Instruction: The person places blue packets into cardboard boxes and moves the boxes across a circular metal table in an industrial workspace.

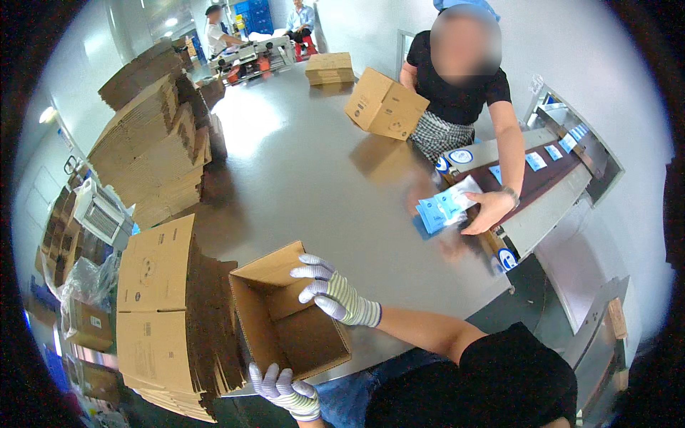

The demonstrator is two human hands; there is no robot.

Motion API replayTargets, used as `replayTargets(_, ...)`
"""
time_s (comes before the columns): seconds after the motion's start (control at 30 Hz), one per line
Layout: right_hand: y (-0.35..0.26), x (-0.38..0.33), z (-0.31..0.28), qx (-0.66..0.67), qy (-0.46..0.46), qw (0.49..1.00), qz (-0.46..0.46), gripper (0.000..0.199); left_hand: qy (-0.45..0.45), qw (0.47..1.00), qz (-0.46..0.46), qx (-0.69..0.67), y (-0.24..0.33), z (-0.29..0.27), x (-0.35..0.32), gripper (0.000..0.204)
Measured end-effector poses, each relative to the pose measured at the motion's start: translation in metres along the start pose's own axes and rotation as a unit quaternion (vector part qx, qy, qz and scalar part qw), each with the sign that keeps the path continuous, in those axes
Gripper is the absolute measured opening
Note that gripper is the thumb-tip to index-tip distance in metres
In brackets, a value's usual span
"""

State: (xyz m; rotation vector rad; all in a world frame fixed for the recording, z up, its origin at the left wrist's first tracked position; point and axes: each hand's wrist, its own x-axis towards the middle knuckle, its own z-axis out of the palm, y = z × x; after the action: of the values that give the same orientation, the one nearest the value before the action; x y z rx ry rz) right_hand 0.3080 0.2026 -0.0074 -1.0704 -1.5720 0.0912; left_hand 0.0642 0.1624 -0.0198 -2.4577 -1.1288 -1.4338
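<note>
An open cardboard box (280, 341), its inside showing, tilts at the front edge of the metal table. My right hand (339, 294), in a white and purple striped glove, curls its fingers over the box's upper right rim. Below, my left hand (284, 391), gloved alike, grips the box's lower left edge; its thumb is partly hidden. Right beside the box stands a thick stack of flattened cartons (153, 310). Across the table a person in black reaches with one hand (491, 212) to several blue and white packets (444, 209), and a closed-looking carton (387, 105) tilts beside them.
The shiny metal table (285, 182) stretches away from me. More flattened cartons (153, 135) are piled at its far left. A conveyor (546, 173) carries packets at the right. Another carton (330, 68) stands at the far end, with two people beyond.
</note>
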Motion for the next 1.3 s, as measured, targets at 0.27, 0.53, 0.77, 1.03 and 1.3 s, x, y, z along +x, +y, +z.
replayTargets(0.27,0.005,-0.002,0.0,0.03,-0.011,0.999,-0.004,0.016,-0.017,1.0,-0.009,-0.001,0.002,0.0,0.001,0.024)
replayTargets(0.53,0.004,-0.002,0.0,0.017,-0.011,1.0,0.002,0.019,-0.019,0.999,-0.024,0.01,0.007,0.0,0.004,0.025)
replayTargets(0.77,0.007,-0.003,0.001,0.013,-0.011,1.0,-0.004,0.018,-0.011,1.0,-0.016,0.02,0.009,0.0,0.007,0.031)
replayTargets(1.03,0.005,-0.002,0.0,0.004,-0.019,1.0,-0.002,0.012,-0.014,0.999,-0.014,0.03,0.009,-0.001,0.008,0.029)
replayTargets(1.3,0.018,0.008,-0.003,0.038,-0.078,0.996,-0.031,0.021,-0.043,0.99,0.094,0.093,0.011,-0.006,0.02,0.017)
